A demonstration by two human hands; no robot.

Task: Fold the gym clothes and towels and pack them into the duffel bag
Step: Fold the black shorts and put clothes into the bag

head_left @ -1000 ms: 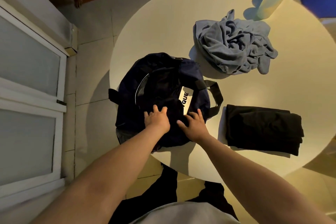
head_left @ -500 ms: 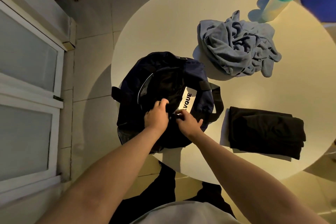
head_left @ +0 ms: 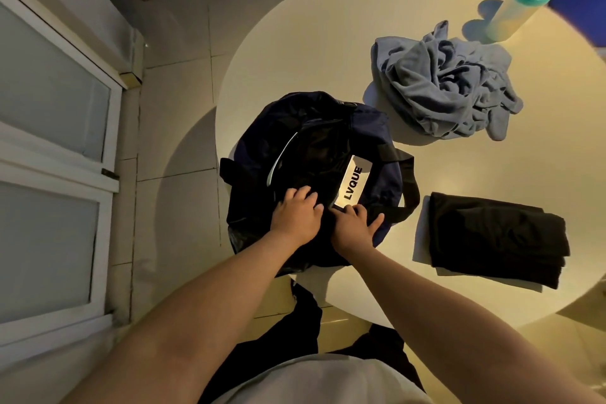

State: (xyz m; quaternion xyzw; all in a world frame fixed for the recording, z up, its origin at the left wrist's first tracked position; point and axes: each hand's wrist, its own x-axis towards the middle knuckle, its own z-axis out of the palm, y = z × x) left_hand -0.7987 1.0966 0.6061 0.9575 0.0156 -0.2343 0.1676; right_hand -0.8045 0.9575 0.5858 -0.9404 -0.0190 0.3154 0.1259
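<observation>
Bag [head_left: 314,147] sits at the tabletop's [head_left: 311,43] near-left edge, mouth open, inside too dark to tell if anything is packed. Left hand [head_left: 296,211] grips the bag's near rim, fingers curled into the fabric. Right hand [head_left: 352,223] is on the rim by the label, fingers bent, thumb out; can't tell if it pinches. Black clothes [head_left: 492,239] are folded and lie right of the bag, not packed. Grey towel [head_left: 442,85] is crumpled behind, unfolded. Likely under halfway: towel fold and all packing remain.
</observation>
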